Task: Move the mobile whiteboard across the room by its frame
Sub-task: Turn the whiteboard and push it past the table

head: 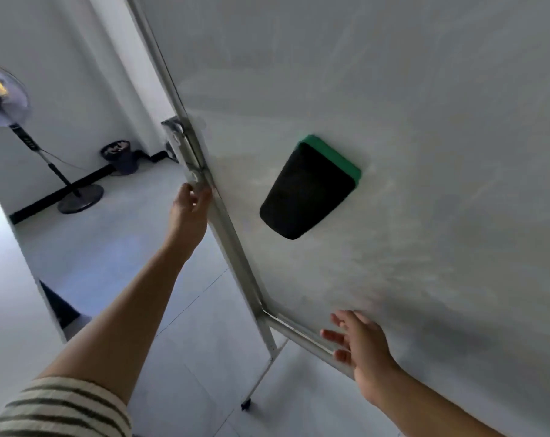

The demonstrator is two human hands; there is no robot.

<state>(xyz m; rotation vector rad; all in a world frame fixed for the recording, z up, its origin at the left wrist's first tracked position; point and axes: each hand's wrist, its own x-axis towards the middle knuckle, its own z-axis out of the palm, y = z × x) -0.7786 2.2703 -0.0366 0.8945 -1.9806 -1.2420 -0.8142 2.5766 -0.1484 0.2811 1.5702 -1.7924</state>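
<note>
Gripping the metal frame (pixel 232 247) of the mobile whiteboard (pixel 393 121) with your left hand (pixel 188 212), you have your fingers curled around the side upright just below a bracket (pixel 176 134) fixed to that edge. Your left arm is stretched out long, with a striped sleeve (pixel 56 408) showing at the shoulder end.

Your right hand (pixel 362 345) is spread, fingers apart, at the lower edge of the board near the bottom left corner. It lies against or just in front of the bottom rail of the frame; the blur makes it hard to say whether the fingers actually touch the metal, and it grips nothing.

The whiteboard fills the right and upper part of the view, its white surface smeared with old wipe marks. A black eraser (pixel 308 190) with a green back sticks to the board surface, well apart from both hands. Below the corner, one thin leg of the stand runs down to a small dark caster (pixel 246 405) on the pale tiled floor (pixel 125 241).

To the left, a standing fan (pixel 6 99) on a round base is near the far wall, with a dark bin (pixel 119 156) beside it in the corner. A white table edge (pixel 12 263) sits at the left side, close to your left arm.
</note>
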